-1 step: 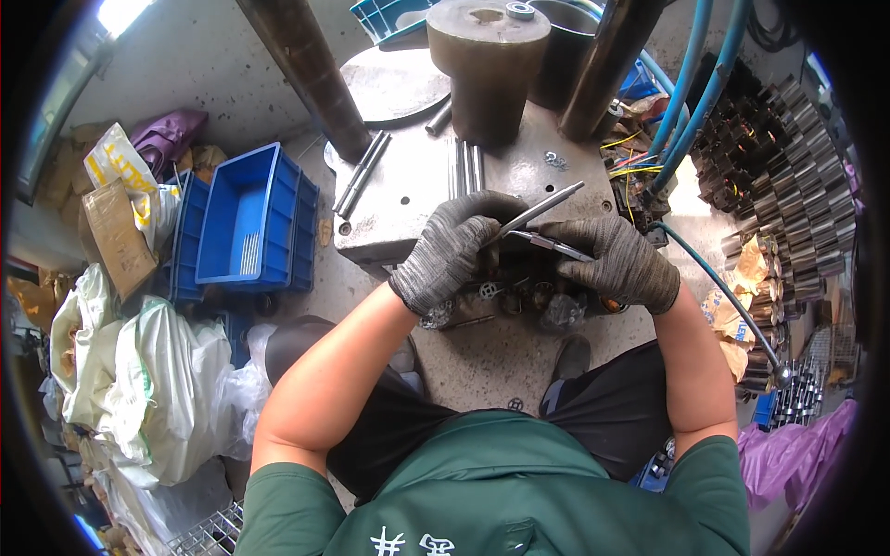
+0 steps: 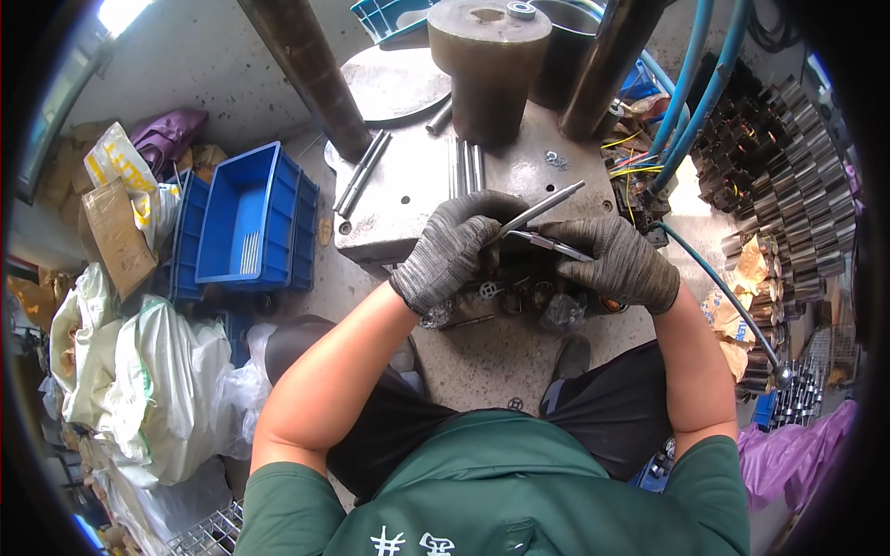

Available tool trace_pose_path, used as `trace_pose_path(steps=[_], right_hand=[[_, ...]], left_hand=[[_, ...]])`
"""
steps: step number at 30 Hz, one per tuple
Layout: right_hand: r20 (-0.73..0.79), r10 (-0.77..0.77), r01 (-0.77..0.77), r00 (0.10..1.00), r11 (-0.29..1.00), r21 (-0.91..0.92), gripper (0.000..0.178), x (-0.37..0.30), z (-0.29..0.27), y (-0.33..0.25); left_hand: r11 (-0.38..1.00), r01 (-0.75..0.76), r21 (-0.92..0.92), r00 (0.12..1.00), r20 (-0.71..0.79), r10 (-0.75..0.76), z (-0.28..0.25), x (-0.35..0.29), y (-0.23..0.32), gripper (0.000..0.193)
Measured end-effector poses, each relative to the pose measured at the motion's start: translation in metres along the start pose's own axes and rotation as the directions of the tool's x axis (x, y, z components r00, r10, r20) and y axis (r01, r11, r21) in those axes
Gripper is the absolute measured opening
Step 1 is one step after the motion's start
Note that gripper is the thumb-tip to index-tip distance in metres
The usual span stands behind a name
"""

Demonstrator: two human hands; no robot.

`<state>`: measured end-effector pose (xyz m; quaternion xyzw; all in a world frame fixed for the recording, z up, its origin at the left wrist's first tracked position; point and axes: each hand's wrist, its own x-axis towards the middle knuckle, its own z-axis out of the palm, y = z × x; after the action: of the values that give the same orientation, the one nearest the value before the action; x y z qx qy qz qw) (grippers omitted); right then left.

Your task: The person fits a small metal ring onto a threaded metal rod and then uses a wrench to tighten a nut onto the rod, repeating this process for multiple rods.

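Your L hand (image 2: 452,248), gloved in grey knit, has its fingers pinched round the near end of a metal rod (image 2: 549,206), which slants up to far R over the near edge of the steel base (image 2: 380,221). Your R hand (image 2: 623,261), same glove, has thumb & fingers closed on a slim metal tool (image 2: 556,245); its tip runs L to just by the rod's held end, can't tell if touching. On the L, a blue crate (image 2: 236,208) stands tilted, open side facing you, w/ a small row of thin rods (image 2: 249,252) in its lower R part. More blue crates sit close alongside: one L (image 2: 188,236), one R (image 2: 304,243), contents hidden. Far side, behind the base, there's a teal crate (image 2: 378,26) w/ smth pale in it, too cut off to ID. Below the base's near edge, a clear plastic bag (image 2: 563,313), contents unclear. Near L, big white sacks (image 2: 162,398), insides not visible. Near R, by your sleeve, part of a blue bin (image 2: 652,479) w/ small metal bits. On the base: 2 loose rods (image 2: 362,176) at L, plus a rod bundle (image 2: 466,167) mid.
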<state>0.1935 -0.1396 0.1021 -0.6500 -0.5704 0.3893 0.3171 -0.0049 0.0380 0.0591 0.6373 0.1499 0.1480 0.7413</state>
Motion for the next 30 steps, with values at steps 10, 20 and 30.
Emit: trace_pose_path(steps=[10,20,30], right_hand=[[-0.001,-0.059,0.059,0.998,0.998,-0.036,0.054,0.004,0.004,0.0],[0.107,0.064,-0.111,0.992,0.845,0.523,0.061,-0.001,0.026,0.026],[-0.367,-0.101,-0.041,0.925,0.932,-0.36,0.032,-0.008,0.005,0.039]], left_hand=[[0.986,0.114,-0.122,0.993,-0.013,-0.116,0.0,0.001,0.005,0.05],[0.69,0.16,-0.706,0.987,0.092,-0.135,-0.014,0.009,-0.01,0.054],[0.713,0.045,-0.7,0.997,-0.013,-0.076,-0.01,0.002,0.01,0.06]])
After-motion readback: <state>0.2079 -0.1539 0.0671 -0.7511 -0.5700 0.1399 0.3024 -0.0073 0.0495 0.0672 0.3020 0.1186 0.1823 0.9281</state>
